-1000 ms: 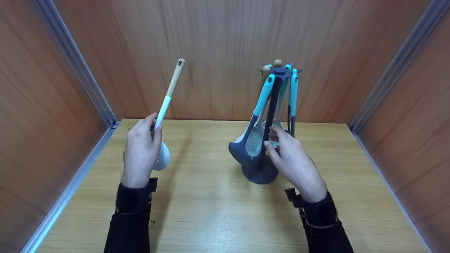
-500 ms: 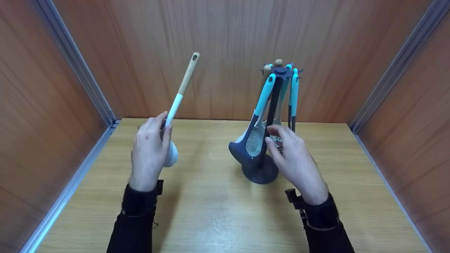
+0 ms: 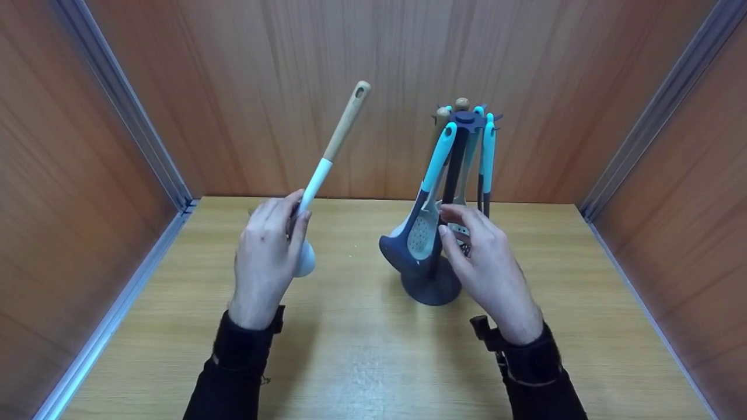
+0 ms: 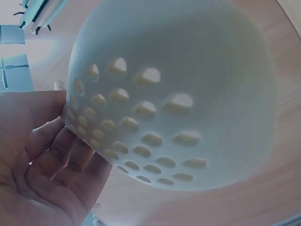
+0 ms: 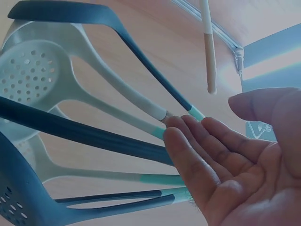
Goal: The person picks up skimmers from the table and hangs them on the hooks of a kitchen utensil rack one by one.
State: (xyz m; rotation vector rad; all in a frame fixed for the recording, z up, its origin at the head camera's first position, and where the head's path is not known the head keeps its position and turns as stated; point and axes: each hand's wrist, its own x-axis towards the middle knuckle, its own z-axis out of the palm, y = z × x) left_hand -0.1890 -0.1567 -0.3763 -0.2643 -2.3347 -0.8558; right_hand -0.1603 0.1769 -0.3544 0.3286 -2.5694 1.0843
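In the head view my left hand (image 3: 265, 251) pinches a skimmer (image 3: 318, 178) by its pale neck. Its wooden-ended handle points up and leans right; the bowl hangs below the fingers. Up close in the left wrist view, the perforated white bowl (image 4: 216, 75) fills most of the picture. On the right stands a dark utensil stand (image 3: 432, 291) hung with several kitchen tools. My right hand (image 3: 490, 262) is beside its pole, thumb and fingers apart and holding nothing; whether a fingertip touches the pole, I cannot tell.
A dark ladle (image 3: 402, 251) with a turquoise handle hangs at the stand's left front. Behind it hangs a pale slotted spoon (image 3: 421, 236). Wood panels (image 3: 373, 70) with metal edging enclose the tabletop (image 3: 362, 350) at the back and sides.
My left hand has moved to the right with the skimmer, whose handle now leans further right and nearer the stand. The right hand has shifted only slightly; the stand stays put.
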